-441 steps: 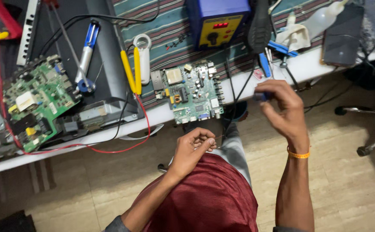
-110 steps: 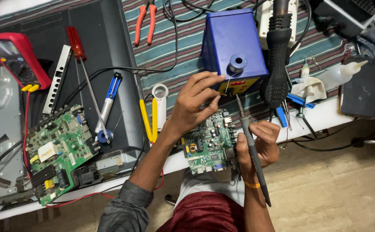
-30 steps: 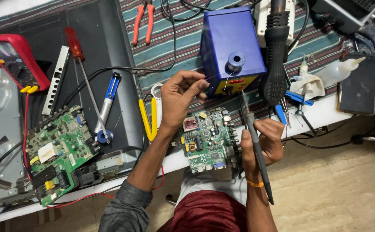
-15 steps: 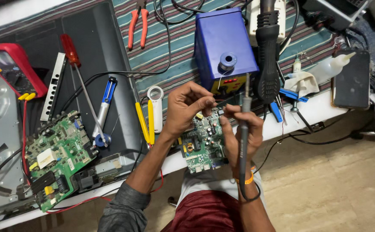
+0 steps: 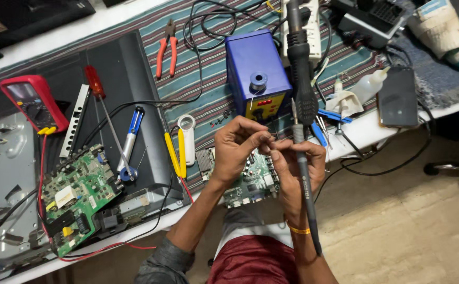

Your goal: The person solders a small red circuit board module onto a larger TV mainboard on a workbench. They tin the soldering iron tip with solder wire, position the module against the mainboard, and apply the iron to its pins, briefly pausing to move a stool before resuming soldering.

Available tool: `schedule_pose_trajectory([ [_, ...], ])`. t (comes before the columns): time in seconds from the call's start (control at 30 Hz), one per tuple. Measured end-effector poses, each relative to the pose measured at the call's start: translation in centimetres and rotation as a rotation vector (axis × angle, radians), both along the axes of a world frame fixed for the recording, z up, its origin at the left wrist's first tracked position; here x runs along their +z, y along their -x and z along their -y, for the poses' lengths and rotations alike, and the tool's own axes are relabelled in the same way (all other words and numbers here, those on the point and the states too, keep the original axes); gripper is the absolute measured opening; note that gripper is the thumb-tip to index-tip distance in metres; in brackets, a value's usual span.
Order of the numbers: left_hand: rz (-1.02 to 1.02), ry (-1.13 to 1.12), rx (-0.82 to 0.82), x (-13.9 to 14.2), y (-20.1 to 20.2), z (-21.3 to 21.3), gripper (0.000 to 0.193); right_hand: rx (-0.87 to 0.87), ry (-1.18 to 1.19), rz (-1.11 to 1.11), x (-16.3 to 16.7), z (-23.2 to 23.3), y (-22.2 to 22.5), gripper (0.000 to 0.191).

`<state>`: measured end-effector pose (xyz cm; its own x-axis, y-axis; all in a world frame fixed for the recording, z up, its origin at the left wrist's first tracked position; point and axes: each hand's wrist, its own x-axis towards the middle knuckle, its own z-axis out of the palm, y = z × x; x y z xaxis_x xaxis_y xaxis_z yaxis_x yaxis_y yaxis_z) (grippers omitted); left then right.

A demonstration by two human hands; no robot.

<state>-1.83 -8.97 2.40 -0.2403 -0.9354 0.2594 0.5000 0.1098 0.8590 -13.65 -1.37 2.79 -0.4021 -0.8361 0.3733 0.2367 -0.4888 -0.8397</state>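
From the head camera, looking down, both hands meet just above a small green circuit board (image 5: 250, 181) that lies at the near edge of the workbench (image 5: 366, 131), partly hidden under the wrists. The left hand (image 5: 237, 144) is curled, its thumb and forefinger pinched together on something too small to make out, right beside the fingertips of the right hand (image 5: 292, 163). The right hand is closed around a dark soldering iron (image 5: 304, 189), whose handle runs down past the wrist toward the person's lap while its tip points up toward the pinched fingers. Just behind the hands stands a blue soldering station (image 5: 256, 71) with a spool of solder wire on top, and a black hot-air handpiece (image 5: 300, 68) sits upright beside it. To the left lie yellow-handled tweezers (image 5: 174, 152), a red-handled screwdriver (image 5: 103, 113), a red multimeter (image 5: 32, 102) and a larger green circuit board (image 5: 77, 192) on a dark panel. Orange pliers (image 5: 165, 47) rest on the striped cloth farther back
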Motion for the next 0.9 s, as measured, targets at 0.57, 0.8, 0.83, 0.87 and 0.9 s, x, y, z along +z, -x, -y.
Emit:
schedule_pose_trajectory([
  [0.57,0.019,0.037,-0.143,-0.2,0.6,-12.6,0.026,0.003,-0.006,-0.185,0.0,-9.1,5.3,0.032],
  [0.8,-0.336,-0.263,-0.39,-0.5,0.9,-13.4,0.056,0.096,-0.01,-0.201,-0.5,-11.3,7.0,0.034],
  [0.83,-0.296,-0.261,-0.438,-0.5,1.0,-13.3,0.057,0.093,0.009,-0.225,-0.6,-11.4,7.2,0.033],
  [0.87,-0.254,-0.26,-0.487,-0.4,1.0,-13.2,0.058,0.088,0.027,-0.249,-0.7,-11.6,7.4,0.033],
  [0.9,-0.212,-0.256,-0.539,-0.4,1.1,-13.1,0.058,0.082,0.047,-0.272,-0.8,-11.8,7.5,0.033],
])
